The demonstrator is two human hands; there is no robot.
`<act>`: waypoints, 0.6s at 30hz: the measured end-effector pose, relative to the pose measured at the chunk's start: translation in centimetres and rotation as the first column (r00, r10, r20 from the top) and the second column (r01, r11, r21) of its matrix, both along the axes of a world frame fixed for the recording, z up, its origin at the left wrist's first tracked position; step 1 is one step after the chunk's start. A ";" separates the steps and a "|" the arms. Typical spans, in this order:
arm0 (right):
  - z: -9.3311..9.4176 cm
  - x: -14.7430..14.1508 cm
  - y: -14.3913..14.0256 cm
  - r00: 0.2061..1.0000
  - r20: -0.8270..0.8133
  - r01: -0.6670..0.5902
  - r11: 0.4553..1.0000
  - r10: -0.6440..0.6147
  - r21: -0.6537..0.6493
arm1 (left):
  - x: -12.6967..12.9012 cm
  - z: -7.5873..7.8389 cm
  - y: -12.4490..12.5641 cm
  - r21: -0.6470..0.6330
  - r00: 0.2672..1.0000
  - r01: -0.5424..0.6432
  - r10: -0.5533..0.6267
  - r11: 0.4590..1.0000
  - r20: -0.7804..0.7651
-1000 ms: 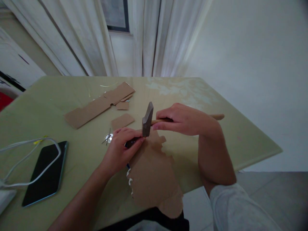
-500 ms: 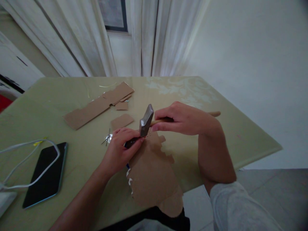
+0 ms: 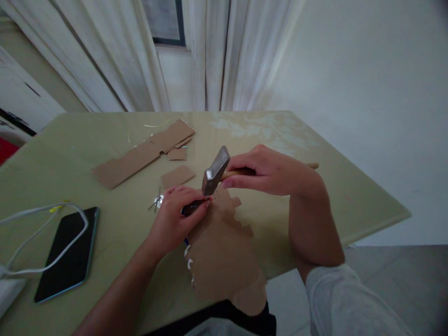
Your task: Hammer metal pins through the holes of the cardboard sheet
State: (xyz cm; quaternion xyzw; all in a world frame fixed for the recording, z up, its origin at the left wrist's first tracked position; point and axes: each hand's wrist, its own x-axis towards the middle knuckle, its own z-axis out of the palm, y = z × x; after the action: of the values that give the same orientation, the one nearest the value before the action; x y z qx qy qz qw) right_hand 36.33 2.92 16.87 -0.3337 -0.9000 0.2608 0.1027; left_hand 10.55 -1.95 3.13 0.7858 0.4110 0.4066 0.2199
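Grey hammer (image 3: 215, 171) at centre frame, gripped in our right hand (image 3: 271, 170)! Our left hand (image 3: 178, 210) curls against the cardboard (image 3: 224, 254), lower centre; what its fingers pinch, we can't tell.

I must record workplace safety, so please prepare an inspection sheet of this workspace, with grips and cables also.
Surface: pale green table, patterned at the far side.
Job's things: hammer, its head at the far end of a holed cardboard piece, contact unclear; piece overhangs the near edge.
Clutter: cardboard scraps, tablet, crossed nail-like pieces.
Grips: left grip bent around a dark object, partly hidden, hold unclear; right grip closed on the hammer.
Cables: white cable looping over the tablet.
Surroundings: pale curtains, window, white wall; other people: nothing seen.
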 end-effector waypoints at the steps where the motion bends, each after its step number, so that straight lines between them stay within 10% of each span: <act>1: 0.0 0.0 0.0 1.000 -0.004 0.003 1.000 -0.003 -0.003 | 0.0 0.0 0.0 0.001 1.000 0.001 -0.001 1.000 0.000; 18: -0.2 -0.2 0.1 0.996 0.076 -0.043 0.999 0.044 -0.015 | 0.1 0.3 -0.2 -0.032 1.000 -0.005 0.004 0.999 -0.023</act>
State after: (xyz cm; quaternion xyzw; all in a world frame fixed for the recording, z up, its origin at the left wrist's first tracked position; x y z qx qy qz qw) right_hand 36.13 2.98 16.71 -0.3244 -0.9086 0.2561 0.0604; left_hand 10.65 -2.11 3.38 0.7858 0.4217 0.3913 0.2270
